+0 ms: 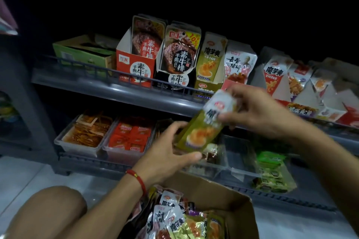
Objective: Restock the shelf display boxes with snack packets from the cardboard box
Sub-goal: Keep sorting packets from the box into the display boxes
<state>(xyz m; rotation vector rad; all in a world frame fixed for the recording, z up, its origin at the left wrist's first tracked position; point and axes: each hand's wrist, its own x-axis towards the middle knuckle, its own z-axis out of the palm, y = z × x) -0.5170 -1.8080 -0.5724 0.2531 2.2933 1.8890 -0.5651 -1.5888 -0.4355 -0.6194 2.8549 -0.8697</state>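
Both hands hold one green snack packet (202, 130): the left hand (171, 149) grips its lower end, the right hand (258, 110) pinches its white top. Below the fingers sits the cardboard box (233, 196) of packets; just beyond them, the yellow-green display box (209, 81).

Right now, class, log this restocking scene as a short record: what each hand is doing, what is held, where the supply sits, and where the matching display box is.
left hand: left hand grips the lower end of the packets
right hand: right hand pinches their white top
held item: yellow-green snack packets, tilted
supply: cardboard box, bottom of view, holds mixed packets
matching box: yellow display box on the upper shelf
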